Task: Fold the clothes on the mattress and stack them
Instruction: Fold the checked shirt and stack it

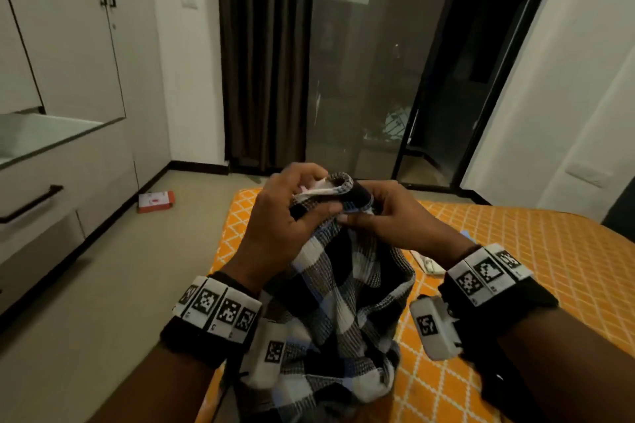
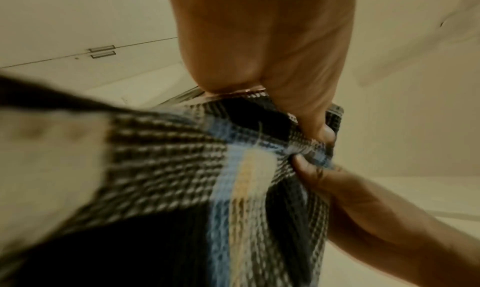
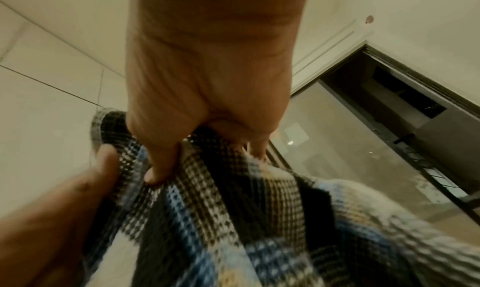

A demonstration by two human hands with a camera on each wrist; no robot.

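**Checked garment held up over the orange mattress**

Underneath everything lies an orange mattress [image 1: 515, 251] with a white diamond pattern, filling the head view from 3 to 6 o'clock. Beige floor [image 1: 103, 285] runs along its side at 8 o'clock, where a small red-and-white box [image 1: 156, 201] sits near a pale wardrobe [image 1: 68, 45] with dark handles. At 12 o'clock hang dark curtains [image 1: 264, 55] beside a black-framed glass door [image 1: 371, 79].

Both hands meet at the centre of the head view, raised above the mattress. A black, white and blue checked garment [image 1: 343, 302] hangs from them toward 6 o'clock, its lower folds bunched between the forearms. The left hand [image 1: 285, 213] has its fingers curled round the garment's upper edge, thumb pressed into the weave. The right hand [image 1: 388, 216], just beside it at 3 o'clock, pinches the same edge. Each wrist view shows a thumb dug into the fabric, with the other hand's fingers gripping close alongside.
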